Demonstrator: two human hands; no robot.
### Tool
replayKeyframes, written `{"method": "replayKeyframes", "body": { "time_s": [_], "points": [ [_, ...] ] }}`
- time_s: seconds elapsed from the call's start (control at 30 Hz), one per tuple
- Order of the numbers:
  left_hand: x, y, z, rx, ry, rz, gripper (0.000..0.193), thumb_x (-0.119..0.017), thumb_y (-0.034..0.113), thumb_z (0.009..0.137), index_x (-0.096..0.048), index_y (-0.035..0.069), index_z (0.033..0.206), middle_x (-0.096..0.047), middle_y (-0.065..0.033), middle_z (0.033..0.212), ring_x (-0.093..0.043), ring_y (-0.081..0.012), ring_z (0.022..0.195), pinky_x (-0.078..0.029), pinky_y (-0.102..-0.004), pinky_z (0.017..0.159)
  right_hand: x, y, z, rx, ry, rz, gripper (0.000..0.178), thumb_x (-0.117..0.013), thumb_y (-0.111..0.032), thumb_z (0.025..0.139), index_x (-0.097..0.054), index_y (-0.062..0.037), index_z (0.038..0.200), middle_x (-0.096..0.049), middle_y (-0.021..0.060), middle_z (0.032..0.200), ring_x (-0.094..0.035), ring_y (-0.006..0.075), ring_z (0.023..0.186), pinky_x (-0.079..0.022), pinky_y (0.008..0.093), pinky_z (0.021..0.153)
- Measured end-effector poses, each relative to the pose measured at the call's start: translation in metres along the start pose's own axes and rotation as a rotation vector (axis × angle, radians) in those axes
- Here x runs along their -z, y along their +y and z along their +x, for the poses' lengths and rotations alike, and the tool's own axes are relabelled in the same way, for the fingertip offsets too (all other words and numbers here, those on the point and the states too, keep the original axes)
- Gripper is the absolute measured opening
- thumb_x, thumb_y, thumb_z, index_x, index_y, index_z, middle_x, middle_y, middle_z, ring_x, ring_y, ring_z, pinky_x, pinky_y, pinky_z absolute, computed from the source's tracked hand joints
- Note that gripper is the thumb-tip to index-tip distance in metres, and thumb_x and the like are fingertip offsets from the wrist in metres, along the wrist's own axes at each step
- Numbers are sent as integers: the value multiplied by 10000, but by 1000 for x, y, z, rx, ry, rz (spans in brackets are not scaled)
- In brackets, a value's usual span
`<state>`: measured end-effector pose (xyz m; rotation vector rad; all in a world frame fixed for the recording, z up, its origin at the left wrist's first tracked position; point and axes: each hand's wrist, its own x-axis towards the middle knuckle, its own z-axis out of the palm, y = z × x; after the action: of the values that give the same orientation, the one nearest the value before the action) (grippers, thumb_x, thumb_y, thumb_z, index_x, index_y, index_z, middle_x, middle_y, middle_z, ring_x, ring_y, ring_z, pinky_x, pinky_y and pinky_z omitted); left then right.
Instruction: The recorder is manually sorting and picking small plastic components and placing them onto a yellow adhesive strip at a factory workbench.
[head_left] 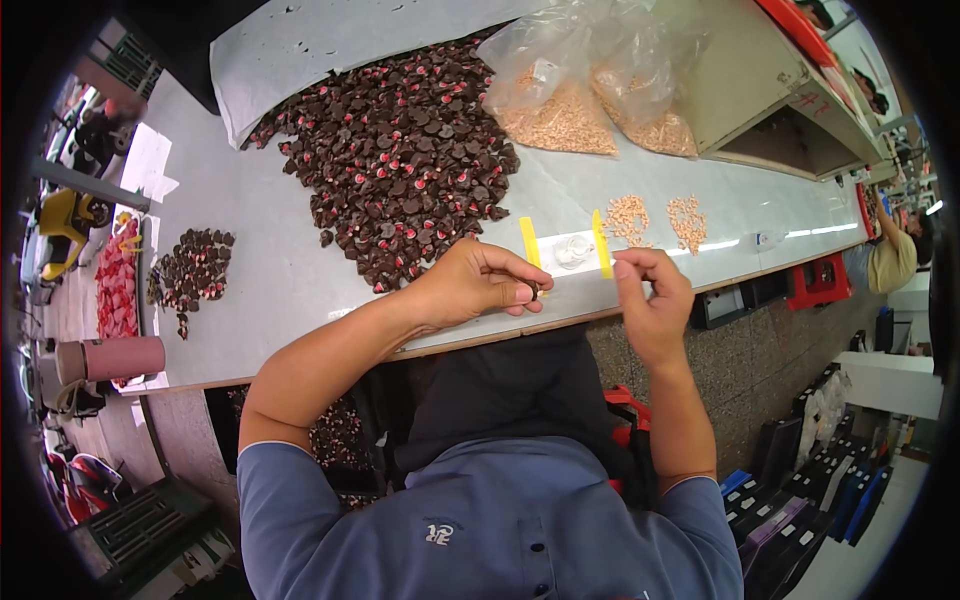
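Note:
My left hand (468, 285) is closed over the near edge of the table, pinching a small dark piece (533, 290) between thumb and fingers. To its right, my right hand (655, 300) has its thumb and forefinger drawn together beside a yellow tape strip (602, 243); whatever they pinch is too small to make out. Between the hands lies a white sheet (553, 262) with a whitish, glue-like smear (575, 250) on it, and another yellow strip (531, 240) marks its left side. Two small heaps of tan bits (628, 217) lie just beyond my right hand.
A big pile of dark brown pieces with red spots (400, 160) covers the table (270, 250) beyond my left hand. Clear bags of tan bits (555, 125) and a grey box (790, 110) stand farther back. A smaller dark pile (192, 268) and pink tumbler (122, 357) are at left.

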<state>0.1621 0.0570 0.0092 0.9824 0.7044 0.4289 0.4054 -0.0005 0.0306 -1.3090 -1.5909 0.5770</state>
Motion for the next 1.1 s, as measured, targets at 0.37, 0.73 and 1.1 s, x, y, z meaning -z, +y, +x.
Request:
{"method": "replayKeyframes", "body": {
  "time_s": [0.37,0.73,1.1],
  "points": [
    [5,1,-3,11,-11,70,255,-656,25,918,-647,-54,1160,-689,-161,1149,-695,-179,905,-562,-279,794,101,66,3,-312,187,-540,129,-669,-101,894,-650,-8,982,-512,-18,588,-447,33,581,-365,243,520],
    [4,-2,-1,28,-9,20,267,-684,57,913,-647,-51,1154,-693,-163,1142,-702,-182,905,-571,-279,798,80,76,17,-180,38,-743,124,-686,-161,854,-632,-73,924,-597,86,614,-616,277,575,-460,397,546],
    [8,6,0,69,-89,-9,278,-692,49,895,-628,-30,1154,-688,-146,1155,-700,-194,944,-574,-288,817,50,18,13,8,150,-357,55,-611,44,873,-589,2,901,-661,75,887,-662,136,764,-512,244,610]
  ]
}}
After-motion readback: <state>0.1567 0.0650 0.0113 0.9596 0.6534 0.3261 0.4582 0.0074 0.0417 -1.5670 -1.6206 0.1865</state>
